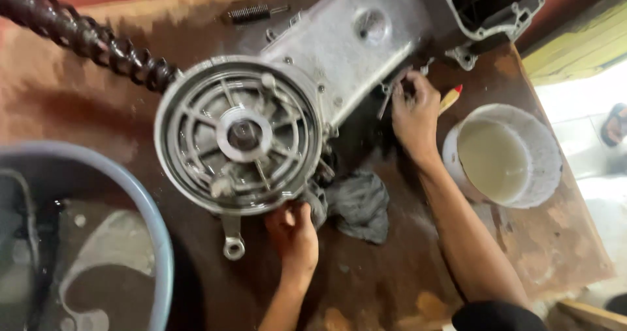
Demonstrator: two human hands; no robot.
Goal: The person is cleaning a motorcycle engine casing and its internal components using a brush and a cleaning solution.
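At the centre of the frame we brace a grey metal engine casing (346,50) that lies across a worn brown wooden table (405,272), running from the round end at centre left up to the upper right. Its round end, a ribbed circular cover (238,135) with a hub in the middle, faces straight up at us. Our left hand (292,230) sits at the lower rim of that cover, fingers curled and gripping the edge from beneath. Our right hand (415,112) is at centre right, against the casing's side; its fingers are bunched around something thin and metallic there, though we cannot tell exactly what they pinch. Just beside that hand a small tool with a yellow handle and a red tip (450,98) lies on the table. A crumpled grey rag (356,203) lies under the casing's lower edge, between our two arms. At the right stands a white bucket (545,154) holding a pale cloudy liquid. A blue basin (153,220) with dark, dirty water fills the lower left. A dark ribbed hose (85,37) crosses the upper left toward the cover, and a coil spring (251,13) lies at the top.
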